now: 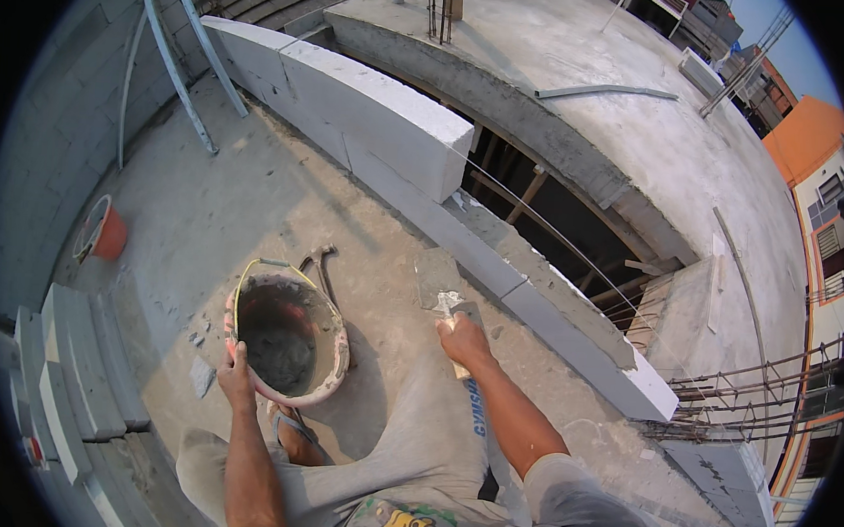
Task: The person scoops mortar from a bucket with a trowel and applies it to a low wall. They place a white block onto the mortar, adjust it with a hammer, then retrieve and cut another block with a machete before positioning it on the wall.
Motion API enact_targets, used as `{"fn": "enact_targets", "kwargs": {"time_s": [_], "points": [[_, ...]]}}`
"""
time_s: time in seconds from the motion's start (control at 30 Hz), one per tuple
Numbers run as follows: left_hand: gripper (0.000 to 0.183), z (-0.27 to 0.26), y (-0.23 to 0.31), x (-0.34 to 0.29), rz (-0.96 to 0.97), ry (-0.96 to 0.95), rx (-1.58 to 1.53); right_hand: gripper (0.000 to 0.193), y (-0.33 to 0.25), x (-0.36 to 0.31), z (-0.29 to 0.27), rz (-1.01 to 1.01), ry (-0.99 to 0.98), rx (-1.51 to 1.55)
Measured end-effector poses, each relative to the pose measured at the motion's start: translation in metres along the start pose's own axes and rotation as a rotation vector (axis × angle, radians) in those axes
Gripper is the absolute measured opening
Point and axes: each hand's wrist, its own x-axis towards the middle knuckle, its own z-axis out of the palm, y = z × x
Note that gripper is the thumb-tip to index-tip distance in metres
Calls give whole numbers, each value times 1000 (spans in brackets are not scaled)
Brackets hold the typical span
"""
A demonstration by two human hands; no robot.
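Note:
My left hand (236, 378) grips the near-left rim of a pinkish bucket (339, 359), its fingers partly hidden behind the rim. Grey wet mortar (288, 352) lies inside, and a yellow handle leans over the far rim. My right hand (463, 345) is closed round the handle of a trowel (437, 279), whose flat blade is smeared with mortar and points away from me. Just beyond the blade runs a low wall of white blocks (571, 333). A strip of mortar (573, 300) covers the top of its lower course, up to the end of an upper block (383, 104).
A thin string (530, 207) stretches along the wall. Past it lies a deep opening (521, 192) with timber props. A hammer (322, 255) rests behind the bucket. Stacked blocks (82, 370) and a small red bucket (109, 231) stand left. Rebar (769, 387) juts out at right.

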Motion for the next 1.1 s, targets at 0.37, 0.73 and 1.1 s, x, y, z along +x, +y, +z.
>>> {"fn": "enact_targets", "kwargs": {"time_s": [0.37, 0.73, 1.1], "points": [[40, -2, 8, -6, -12, -124, 173, 28, -91, -24, 20, -717, -223, -589], [39, 1, 14, -13, -128, -155, 209, 18, -128, -9, 171, -910, -212, -795], [39, -1, 15, -13, -90, -126, 197, 21, -150, -105, 164, -882, -452, -791]]}}
